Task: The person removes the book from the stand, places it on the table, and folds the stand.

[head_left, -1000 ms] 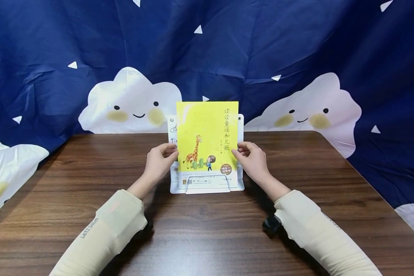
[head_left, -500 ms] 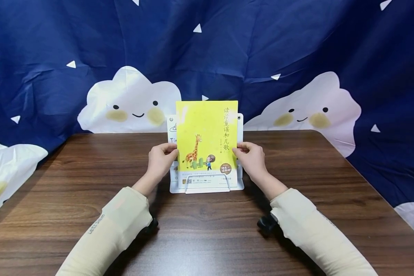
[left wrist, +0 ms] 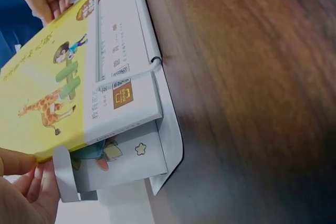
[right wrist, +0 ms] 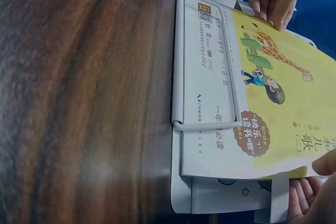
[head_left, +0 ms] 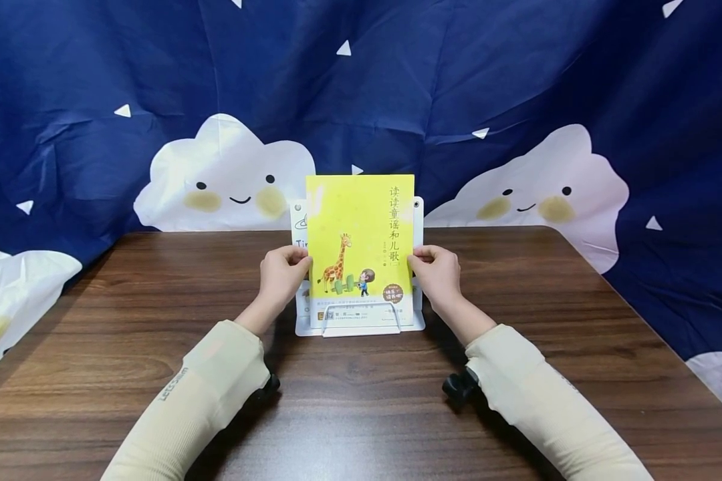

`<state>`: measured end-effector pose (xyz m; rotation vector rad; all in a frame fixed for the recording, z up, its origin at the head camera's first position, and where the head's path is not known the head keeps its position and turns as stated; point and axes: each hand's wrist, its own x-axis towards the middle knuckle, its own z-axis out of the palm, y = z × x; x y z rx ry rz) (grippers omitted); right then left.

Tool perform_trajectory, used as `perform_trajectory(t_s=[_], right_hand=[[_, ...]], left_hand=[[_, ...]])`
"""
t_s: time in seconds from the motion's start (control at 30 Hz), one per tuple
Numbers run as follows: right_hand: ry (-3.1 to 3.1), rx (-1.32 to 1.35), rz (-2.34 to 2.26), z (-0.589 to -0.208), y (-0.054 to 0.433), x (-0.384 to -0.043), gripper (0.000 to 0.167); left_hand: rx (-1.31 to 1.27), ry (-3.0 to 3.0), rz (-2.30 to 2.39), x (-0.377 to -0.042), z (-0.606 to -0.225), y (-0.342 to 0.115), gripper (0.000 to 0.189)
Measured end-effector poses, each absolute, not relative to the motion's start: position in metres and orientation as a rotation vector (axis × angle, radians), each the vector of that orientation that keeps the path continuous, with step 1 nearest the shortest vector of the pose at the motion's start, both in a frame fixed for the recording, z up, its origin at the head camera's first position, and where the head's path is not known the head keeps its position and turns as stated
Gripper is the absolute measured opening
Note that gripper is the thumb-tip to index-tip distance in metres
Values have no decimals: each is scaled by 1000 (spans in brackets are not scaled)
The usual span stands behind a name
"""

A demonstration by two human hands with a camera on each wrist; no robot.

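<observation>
A yellow book (head_left: 361, 220) with a giraffe and a child on its cover stands upright on a white book stand (head_left: 299, 310) in the head view. The stand's wire bar (head_left: 362, 329) crosses the front of the book's lower edge. My left hand (head_left: 281, 272) pinches the left edge of the book, thumb on the cover. At the opposite edge my right hand (head_left: 439, 274) pinches it the same way. In the left wrist view a grey side tab (left wrist: 65, 174) of the stand lies beside my fingers. Most of the stand's printed back plate is hidden behind the book.
The stand rests on a dark wooden table (head_left: 361, 414) near its far edge. Behind the table hangs a blue curtain (head_left: 373, 87) with white clouds and small triangles. A black wrist device (head_left: 459, 389) sits under the right sleeve.
Both forearms have shifted slightly inward, and the right thumb has slid a little toward the book's edge. The book stays on the stand with both hands at its sides.
</observation>
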<state>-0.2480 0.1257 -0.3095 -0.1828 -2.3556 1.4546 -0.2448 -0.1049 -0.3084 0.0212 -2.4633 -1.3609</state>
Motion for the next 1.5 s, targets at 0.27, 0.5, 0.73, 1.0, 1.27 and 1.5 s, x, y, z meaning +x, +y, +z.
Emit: perform_trajectory(t_s=[0.27, 0.5, 0.73, 1.0, 1.27, 1.5], right_hand=[[-2299, -216, 1470, -308, 125, -250, 10], [-2283, -247, 1568, -341, 140, -288, 12], [-2210, -255, 1726, -355, 148, -307, 14], [-2190, -250, 1749, -347, 145, -307, 15], [-2154, -201, 1778, -306, 130, -277, 15], [-2104, -117, 1787, -309, 134, -292, 12]], left_hand=[[53, -2446, -1395, -245, -305, -103, 11], [68, -2427, -1471, -246, -304, -102, 10], [75, -2405, -1525, -247, -302, -103, 9], [67, -2369, -1615, -249, -299, -105, 11], [66, -2322, -1673, -251, -291, -106, 10], [91, -2281, -1720, -253, -284, -108, 10]])
